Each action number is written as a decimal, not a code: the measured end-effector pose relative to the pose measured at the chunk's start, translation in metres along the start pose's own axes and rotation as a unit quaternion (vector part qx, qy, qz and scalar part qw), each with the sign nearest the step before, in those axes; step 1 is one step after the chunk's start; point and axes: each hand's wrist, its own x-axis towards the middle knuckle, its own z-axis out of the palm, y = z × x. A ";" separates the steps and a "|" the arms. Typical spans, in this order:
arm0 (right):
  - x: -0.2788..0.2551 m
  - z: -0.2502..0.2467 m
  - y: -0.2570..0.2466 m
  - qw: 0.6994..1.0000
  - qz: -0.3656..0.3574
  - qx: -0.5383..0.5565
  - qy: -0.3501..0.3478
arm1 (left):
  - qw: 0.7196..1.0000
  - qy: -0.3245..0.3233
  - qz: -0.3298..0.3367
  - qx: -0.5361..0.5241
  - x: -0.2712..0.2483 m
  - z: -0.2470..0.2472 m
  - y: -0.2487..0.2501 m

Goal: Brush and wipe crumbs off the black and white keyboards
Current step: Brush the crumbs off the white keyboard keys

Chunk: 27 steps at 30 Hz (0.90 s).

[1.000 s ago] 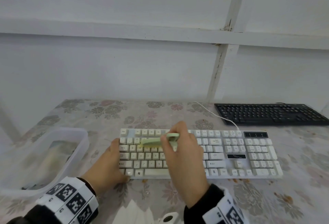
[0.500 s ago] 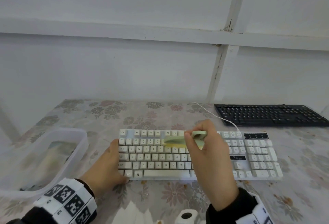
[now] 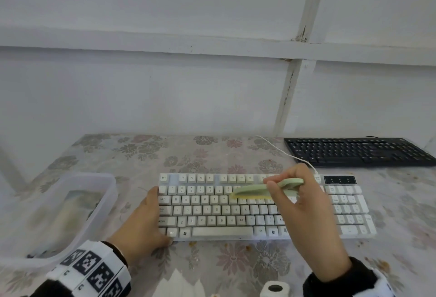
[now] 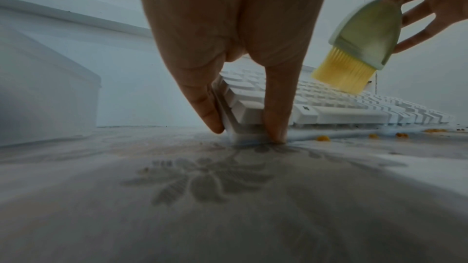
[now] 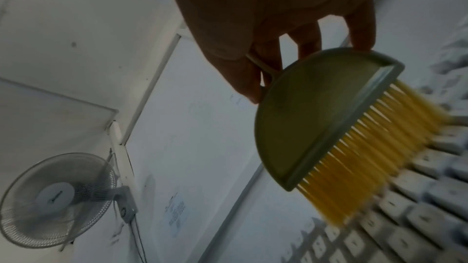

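Note:
The white keyboard [image 3: 212,211] lies across the middle of the flowered table. My right hand [image 3: 280,184] pinches the handle of a green brush [image 3: 254,190] with yellow bristles. The bristles [image 5: 367,157] touch the upper key rows right of centre. My left hand [image 3: 146,221] presses against the keyboard's near left corner [image 4: 240,119], straight fingers on the left side and thumb on the front edge. The black keyboard [image 3: 354,151] sits at the far right, untouched.
A clear plastic bin [image 3: 56,209] stands left of the keyboard. Orange crumbs [image 4: 322,138] lie on the cloth along its front edge. A tape roll [image 3: 274,289] and white tissue [image 3: 179,285] sit at the near edge. The white cable [image 3: 283,153] runs back to the wall.
My right hand has swept the brush rightward along the upper key rows, from left of centre to right of centre. The left hand has stayed at the corner.

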 end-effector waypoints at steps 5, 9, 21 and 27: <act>0.006 -0.021 0.012 0.997 -0.001 -0.060 0.045 | 1.000 0.002 0.012 -0.006 0.000 0.000 0.000; 0.009 -0.027 0.008 0.999 0.007 0.033 0.031 | 1.000 0.003 0.016 -0.006 0.000 0.000 0.001; 0.016 -0.051 0.027 0.999 0.009 -0.003 0.049 | 1.000 0.002 -0.002 0.001 -0.002 -0.001 0.004; 0.018 -0.068 0.044 0.995 0.020 -0.061 0.081 | 1.000 -0.001 -0.001 0.004 -0.004 -0.002 0.007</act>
